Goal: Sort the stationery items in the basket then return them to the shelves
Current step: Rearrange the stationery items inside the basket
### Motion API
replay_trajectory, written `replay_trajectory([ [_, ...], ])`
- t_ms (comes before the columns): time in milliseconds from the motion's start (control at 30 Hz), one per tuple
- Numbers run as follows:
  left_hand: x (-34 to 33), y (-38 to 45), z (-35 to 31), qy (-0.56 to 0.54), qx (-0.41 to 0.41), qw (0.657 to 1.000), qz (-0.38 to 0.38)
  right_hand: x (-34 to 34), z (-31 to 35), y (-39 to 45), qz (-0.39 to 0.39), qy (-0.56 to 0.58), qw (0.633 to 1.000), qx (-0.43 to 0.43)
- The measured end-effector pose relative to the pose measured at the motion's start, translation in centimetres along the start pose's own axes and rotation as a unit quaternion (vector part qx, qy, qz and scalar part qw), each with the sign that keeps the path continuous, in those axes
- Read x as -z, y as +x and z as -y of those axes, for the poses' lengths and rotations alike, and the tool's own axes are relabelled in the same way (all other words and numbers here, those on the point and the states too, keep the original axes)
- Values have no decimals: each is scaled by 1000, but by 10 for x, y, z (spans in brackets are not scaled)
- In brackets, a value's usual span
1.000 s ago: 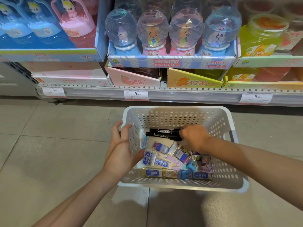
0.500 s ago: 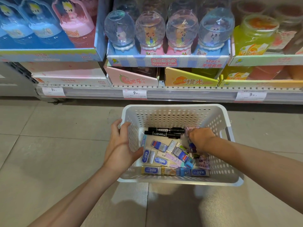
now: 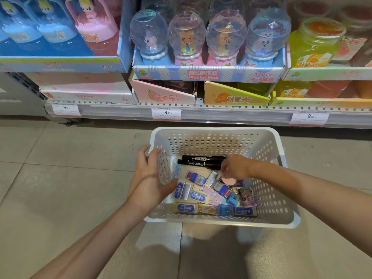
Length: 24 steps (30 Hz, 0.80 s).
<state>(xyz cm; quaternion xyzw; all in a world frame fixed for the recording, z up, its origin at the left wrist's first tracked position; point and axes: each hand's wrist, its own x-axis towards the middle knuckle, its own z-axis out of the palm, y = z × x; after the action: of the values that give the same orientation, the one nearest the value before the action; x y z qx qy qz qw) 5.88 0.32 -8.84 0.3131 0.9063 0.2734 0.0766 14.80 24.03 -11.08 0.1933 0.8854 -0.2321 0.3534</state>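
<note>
a: basket (image 3: 285, 222), white and perforated, on tiled floor (image 3: 60, 178) before toy shelves (image 3: 221, 115). steadied at its left wall by left hand (image 3: 150, 178), fingers curled over the rim, thumb inside, gripping the basket itself.

b: and right hand (image 3: 234, 168)?

a: reached deep inside, fingers bunched and pointed down near a pale pink round item (image 3: 228, 180). cannot tell whether pinched or only touched; fingertips hidden behind the knuckles.

b: contents?

a: black markers (image 3: 198, 161) laid together along the far wall. boxed erasers (image 3: 189, 208) lined in a row along the near wall. more erasers (image 3: 196, 178) and small packets loose and jumbled across the middle, blue sharpeners (image 3: 232, 199) among them.

b: step in hand, then?

a: sorting, by the look of it, and partway only: two groups lined up, middle heap not yet ordered. nothing shown returned to any shelf.

b: next move?

a: likely lifting the pink piece clear of the pile and setting it with its kind, or in a bare corner. called for: a light pinch on a small flat thing, no dragging of neighbouring erasers, left grip kept firm against sliding. shelves behind held slime jars and crystal mud (image 3: 203, 74), not stationery, so proper shelf probably elsewhere.
</note>
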Motion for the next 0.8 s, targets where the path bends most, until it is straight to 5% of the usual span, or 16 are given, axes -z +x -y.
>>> replay_trajectory([
  [100, 0, 0, -1, -9, 5, 1000, 1, -1, 5, 8, 15, 189, 982, 12],
  [200, 1, 0, -1, -16, 8, 1000, 4, -6, 14, 14, 0, 238, 971, 22],
  [500, 2, 0, -3, -29, 17, 999, 7, -28, 31, 42, -160, 121, 977, 64],
  [800, 3, 0, -6, -34, 21, 999, 3, -40, 37, 51, -172, 34, 978, 114],
])
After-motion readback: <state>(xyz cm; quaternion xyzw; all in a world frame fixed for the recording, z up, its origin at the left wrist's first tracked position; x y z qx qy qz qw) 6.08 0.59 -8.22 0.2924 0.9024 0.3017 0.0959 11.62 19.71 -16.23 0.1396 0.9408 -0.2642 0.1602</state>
